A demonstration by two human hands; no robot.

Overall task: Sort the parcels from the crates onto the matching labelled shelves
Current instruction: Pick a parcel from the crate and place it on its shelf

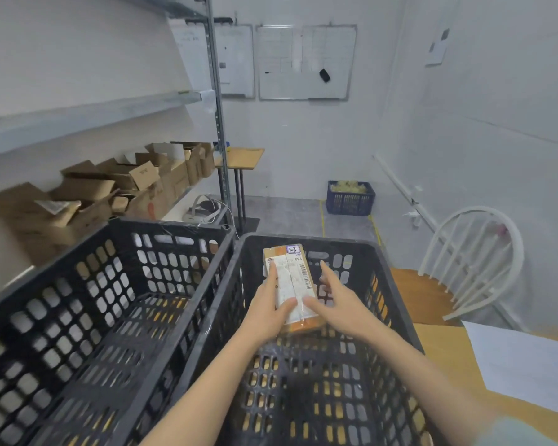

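Observation:
A small brown parcel [292, 281] with a white shipping label and a handwritten tag at its far end is held above the right black crate [397, 304]. My left hand [268, 309] grips its left side, thumb on the label. Against the parcel's right edge rests my right hand [339, 304], fingers spread, its thumb on the near corner. The left black crate [149, 284] beside it shows no parcels inside. Metal shelves [87, 114] run along the left wall, and the lower one carries several open cardboard boxes [126, 188].
A blue crate [350, 197] with pale contents sits on the floor by the far wall. A white chair with a wooden seat [464, 262] stands to the right. Wooden table [448, 358] with a white sheet lies under the crates. A small table [242, 157] stands beyond the shelf post.

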